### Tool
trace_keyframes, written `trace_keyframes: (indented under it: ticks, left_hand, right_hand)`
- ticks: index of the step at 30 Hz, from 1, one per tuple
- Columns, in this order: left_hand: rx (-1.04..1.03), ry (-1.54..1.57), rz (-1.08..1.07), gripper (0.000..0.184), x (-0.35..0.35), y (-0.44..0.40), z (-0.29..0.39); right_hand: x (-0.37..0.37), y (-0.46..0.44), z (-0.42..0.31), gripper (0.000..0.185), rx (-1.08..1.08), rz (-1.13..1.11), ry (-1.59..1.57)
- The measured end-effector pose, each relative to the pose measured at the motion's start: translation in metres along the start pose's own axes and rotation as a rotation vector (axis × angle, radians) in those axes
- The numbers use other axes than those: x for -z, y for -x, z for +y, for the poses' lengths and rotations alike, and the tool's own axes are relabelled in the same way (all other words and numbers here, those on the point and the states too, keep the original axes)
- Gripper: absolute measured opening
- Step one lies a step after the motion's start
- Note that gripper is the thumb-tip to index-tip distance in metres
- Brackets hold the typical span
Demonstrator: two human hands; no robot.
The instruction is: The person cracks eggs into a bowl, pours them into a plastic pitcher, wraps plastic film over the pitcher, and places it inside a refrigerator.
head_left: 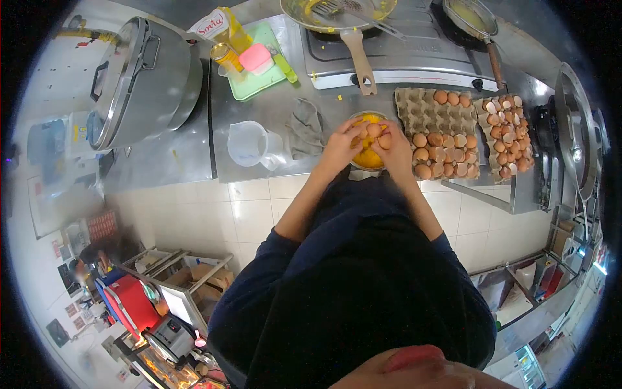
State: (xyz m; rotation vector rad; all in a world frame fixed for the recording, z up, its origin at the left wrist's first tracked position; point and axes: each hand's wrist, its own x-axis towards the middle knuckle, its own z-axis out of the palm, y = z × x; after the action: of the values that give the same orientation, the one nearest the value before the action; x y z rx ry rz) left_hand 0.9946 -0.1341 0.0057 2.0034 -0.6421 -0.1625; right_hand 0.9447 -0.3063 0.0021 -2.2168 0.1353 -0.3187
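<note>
Both hands are over a round metal bowl [368,166] with yellow egg in it, at the counter's front edge. My left hand [345,142] is at the bowl's left side, its fingers curled against brown eggs or shells [374,131]. From the right, my right hand [396,152] has its fingers round a brown egg or shell [385,141]. Whether the shells are cracked apart is too small to tell. Right of the bowl lies a cardboard egg tray [414,115] with brown eggs and shells, and beside it a second tray [483,113] heaped with shells.
Left of the bowl are a grey cloth [306,129] and a clear jug [248,144]. A green tray [256,81] lies behind them. The stove [414,61] bears a pan [336,14] whose handle points forward. A large pot [152,84] stands far left.
</note>
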Motion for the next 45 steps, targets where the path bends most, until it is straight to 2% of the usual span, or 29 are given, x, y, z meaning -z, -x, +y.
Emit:
trace_keyframes:
  ticks: [4, 6, 10, 12, 14, 16, 18, 19, 21, 22, 24, 25, 27, 28, 30, 31, 33, 34, 36, 40, 42, 43, 45]
  left_hand:
    - [-0.071, -0.052, 0.053, 0.055, -0.008, -0.003, -0.009]
    - [-0.004, -0.041, 0.141, 0.054, -0.01, -0.007, 0.0]
    - [0.017, 0.139, 0.104, 0.056, -0.032, -0.02, 0.016]
    - [-0.066, 0.126, 0.061, 0.06, -0.052, -0.029, 0.017]
    - [-0.05, 0.192, 0.043, 0.059, -0.077, -0.04, 0.017]
    - [-0.034, 0.256, 0.026, 0.059, -0.101, -0.053, 0.017]
    - [-0.11, 0.121, 0.051, 0.053, -0.121, -0.069, 0.021]
    - [-0.118, 0.121, 0.045, 0.053, -0.131, -0.078, 0.018]
    - [-0.012, 0.029, -0.002, 0.052, -0.154, -0.09, 0.006]
    - [-0.023, 0.027, -0.005, 0.052, -0.16, -0.092, 0.005]
    - [0.029, -0.389, -0.068, 0.053, -0.169, -0.096, 0.011]
    - [0.018, -0.39, -0.068, 0.053, -0.174, -0.101, 0.017]
    - [0.077, -0.507, 0.066, 0.053, -0.184, -0.113, 0.025]
    - [0.071, -0.51, 0.068, 0.053, -0.192, -0.126, 0.018]
    - [-0.203, -0.361, 0.078, 0.05, -0.214, -0.164, -0.013]
    - [-0.208, -0.363, 0.077, 0.05, -0.22, -0.18, -0.012]
    - [-0.267, -0.537, -0.105, 0.042, -0.232, -0.209, -0.007]
    - [-0.274, -0.537, -0.105, 0.042, -0.238, -0.219, -0.005]
    - [-0.268, -0.793, -0.155, 0.034, -0.254, -0.232, -0.009]
    - [-0.291, -0.84, -0.053, 0.033, -0.267, -0.235, -0.013]
    - [-0.319, -0.675, 0.048, 0.037, -0.251, -0.224, 0.002]
    - [-0.322, -0.674, 0.044, 0.037, -0.24, -0.219, 0.011]
    - [0.067, 0.024, -0.102, 0.055, -0.215, -0.205, 0.034]
  right_hand:
    - [0.004, 0.002, 0.017, 0.045, -0.061, -0.054, -0.239]
    - [0.012, 0.004, 0.023, 0.039, -0.465, -0.207, -0.817]
    - [0.021, 0.01, 0.036, 0.041, -0.548, -0.212, -0.826]
    - [0.032, 0.007, 0.037, 0.043, -0.035, -0.023, -0.391]
    - [0.057, 0.008, 0.044, 0.043, -0.094, -0.027, -0.337]
    - [0.082, 0.007, 0.06, 0.044, -0.282, -0.015, -0.284]
    - [0.11, 0.009, 0.078, 0.044, -0.233, 0.062, -0.303]
    - [0.125, 0.011, 0.084, 0.042, -0.294, 0.098, -0.333]
    - [0.153, 0.018, 0.105, 0.041, -0.352, 0.143, -0.365]
    - [0.163, 0.023, 0.122, 0.041, -0.359, 0.173, -0.29]
    - [0.181, 0.038, 0.157, 0.04, -0.364, 0.216, -0.217]
    - [0.188, 0.048, 0.173, 0.036, -0.384, 0.246, -0.234]
    - [0.208, 0.058, 0.181, 0.032, -0.395, 0.285, -0.258]
    - [0.219, 0.068, 0.182, 0.034, -0.464, 0.283, -0.349]
    - [0.229, 0.079, 0.182, 0.035, -0.534, 0.283, -0.443]
    - [0.231, 0.083, 0.184, 0.035, -0.58, 0.305, -0.442]
    - [0.235, 0.086, 0.186, 0.035, -0.623, 0.33, -0.44]
    - [0.237, 0.087, 0.186, 0.036, -0.633, 0.301, -0.456]
    - [0.239, 0.085, 0.179, 0.036, -0.642, 0.278, -0.471]
    - [0.236, 0.082, 0.167, 0.031, -0.657, 0.275, -0.376]
    - [0.231, 0.08, 0.165, 0.031, -0.643, 0.329, -0.674]
    - [0.223, 0.077, 0.168, 0.031, -0.646, 0.333, -0.676]
    - [0.207, 0.072, 0.172, 0.033, -0.447, 0.326, -0.677]
